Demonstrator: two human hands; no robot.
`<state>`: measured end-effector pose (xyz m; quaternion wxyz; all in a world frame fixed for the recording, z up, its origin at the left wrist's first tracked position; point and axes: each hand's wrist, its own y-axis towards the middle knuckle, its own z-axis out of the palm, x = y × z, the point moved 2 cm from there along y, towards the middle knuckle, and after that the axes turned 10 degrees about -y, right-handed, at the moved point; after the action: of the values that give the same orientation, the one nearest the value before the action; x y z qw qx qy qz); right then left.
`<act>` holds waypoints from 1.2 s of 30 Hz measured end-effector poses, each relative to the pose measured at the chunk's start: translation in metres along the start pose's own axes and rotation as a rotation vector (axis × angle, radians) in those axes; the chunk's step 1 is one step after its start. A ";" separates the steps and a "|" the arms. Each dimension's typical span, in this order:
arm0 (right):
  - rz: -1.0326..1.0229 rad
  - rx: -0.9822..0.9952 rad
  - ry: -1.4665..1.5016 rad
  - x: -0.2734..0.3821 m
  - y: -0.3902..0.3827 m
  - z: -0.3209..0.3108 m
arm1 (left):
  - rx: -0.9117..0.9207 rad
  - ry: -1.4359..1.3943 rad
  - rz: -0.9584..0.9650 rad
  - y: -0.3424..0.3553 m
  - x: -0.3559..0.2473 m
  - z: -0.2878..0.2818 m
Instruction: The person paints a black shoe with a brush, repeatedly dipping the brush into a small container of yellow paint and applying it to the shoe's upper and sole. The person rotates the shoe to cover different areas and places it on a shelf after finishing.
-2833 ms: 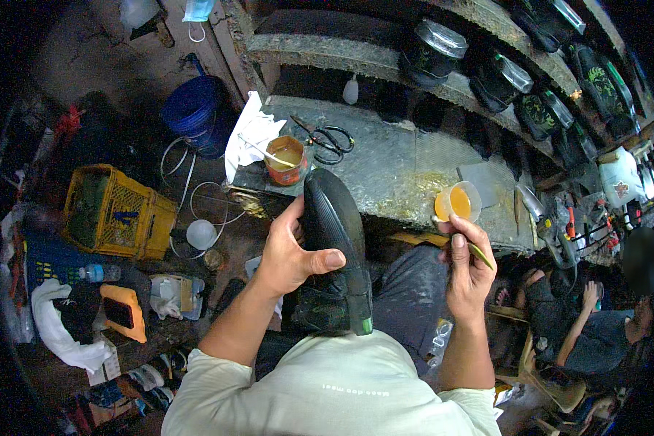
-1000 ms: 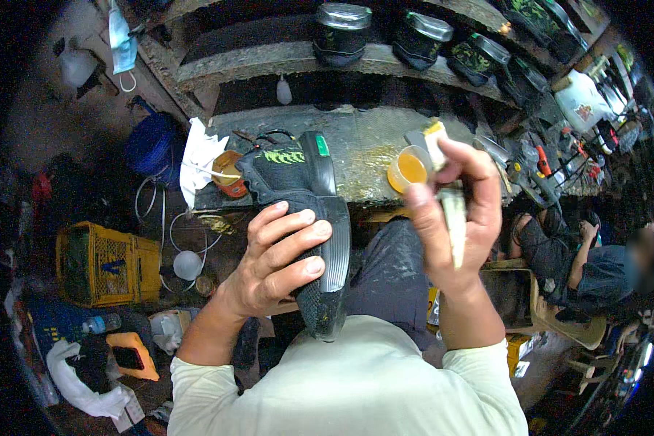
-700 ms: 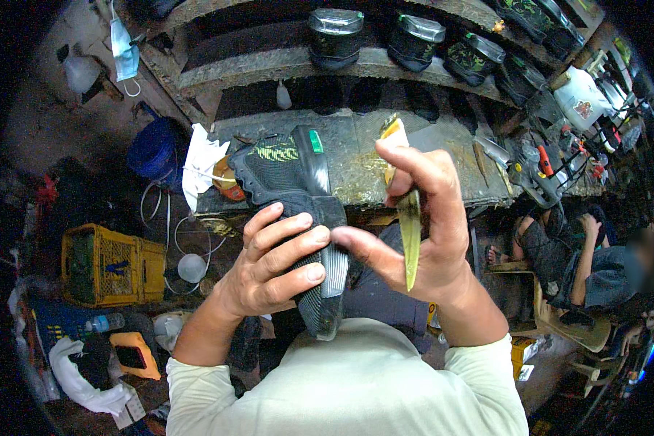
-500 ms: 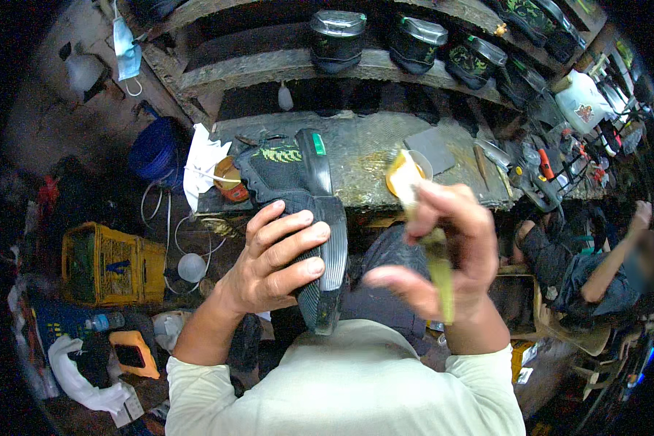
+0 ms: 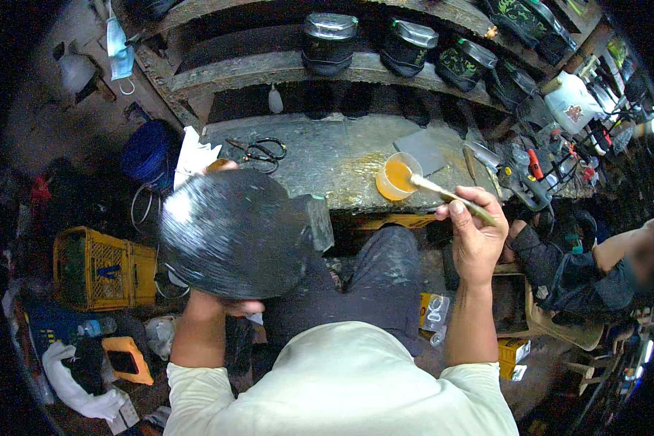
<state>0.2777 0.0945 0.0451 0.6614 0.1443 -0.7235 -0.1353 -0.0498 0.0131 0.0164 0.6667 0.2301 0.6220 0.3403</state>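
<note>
The black shoe (image 5: 232, 232) is raised and turned so that a broad dark face of it shows, streaked by motion. My left hand (image 5: 236, 304) grips it from beneath and behind; the shoe hides most of the fingers. Pinched in my right hand (image 5: 478, 236) is a brush (image 5: 458, 200) with a greenish handle. Its pale bristles rest at the right rim of a clear plastic cup (image 5: 396, 178) of orange-yellow liquid. That cup stands on the worn workbench (image 5: 305, 149), and scissors (image 5: 260, 154) with black handles lie on the bench behind the shoe.
Several black shoes (image 5: 408, 47) line the wooden shelves above the bench. A flat grey piece (image 5: 420, 149) lies behind the cup, with tools (image 5: 530, 185) cluttered at the right. A yellow crate (image 5: 94, 269) stands at left. Another person (image 5: 588, 269) sits at far right.
The shoe has swung from upright to turned over, uncovering the scissors. My right hand has shifted slightly right; its brush has changed from upright and blurred to slanting into the cup.
</note>
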 end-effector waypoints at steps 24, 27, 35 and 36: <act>-0.650 0.403 -0.421 0.071 0.026 0.070 | 0.710 0.724 0.282 0.045 -0.045 0.033; -0.649 0.407 -0.422 0.070 0.022 0.069 | 0.724 0.754 0.285 0.043 -0.045 0.034; -0.650 0.402 -0.434 0.077 0.022 0.058 | 0.742 0.723 0.257 0.044 -0.046 0.035; -0.667 0.380 -0.441 0.078 0.023 0.058 | 0.745 0.727 0.255 0.044 -0.047 0.034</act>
<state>0.2131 0.0859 0.1210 0.3731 0.4568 -0.7731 -0.2334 -0.0230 0.0115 0.0837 0.2348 0.3922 0.8585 0.2325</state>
